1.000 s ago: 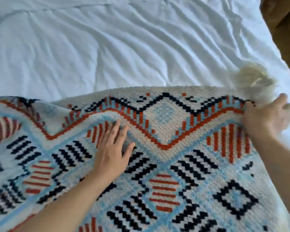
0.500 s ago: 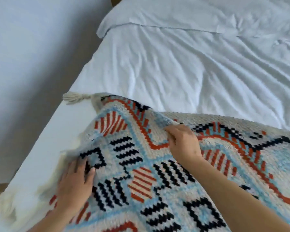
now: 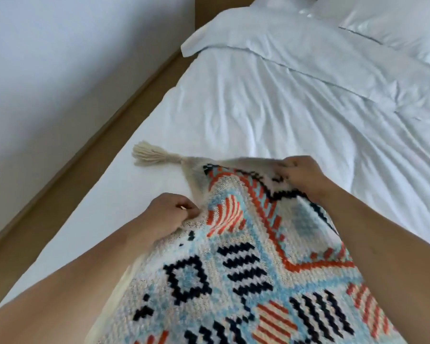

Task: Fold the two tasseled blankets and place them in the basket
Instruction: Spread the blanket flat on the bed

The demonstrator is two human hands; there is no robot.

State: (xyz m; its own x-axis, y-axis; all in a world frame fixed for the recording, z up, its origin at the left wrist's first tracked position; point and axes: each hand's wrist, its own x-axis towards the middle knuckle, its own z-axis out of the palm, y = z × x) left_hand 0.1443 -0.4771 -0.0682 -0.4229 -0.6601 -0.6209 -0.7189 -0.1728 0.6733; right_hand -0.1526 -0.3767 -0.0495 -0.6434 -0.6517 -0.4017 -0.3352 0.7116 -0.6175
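A knitted blanket (image 3: 246, 274) with blue, orange, black and cream patterns lies on the white bed (image 3: 271, 115), spreading toward the bottom of the view. A cream tassel (image 3: 150, 157) sticks out from its far left corner onto the sheet. My left hand (image 3: 170, 214) pinches the blanket's left edge just below that corner. My right hand (image 3: 302, 173) grips the far edge to the right of the corner. The basket and a second blanket are out of view.
White pillows (image 3: 395, 23) lie at the head of the bed, top right. The bed's left edge (image 3: 90, 202) drops to a brown floor strip (image 3: 60, 180) along a white wall (image 3: 60, 58).
The view swung left to the blanket's left corner. My left hand went from lying flat on the blanket to pinching its left edge, and my right hand shifted up to the far edge near the tassel.
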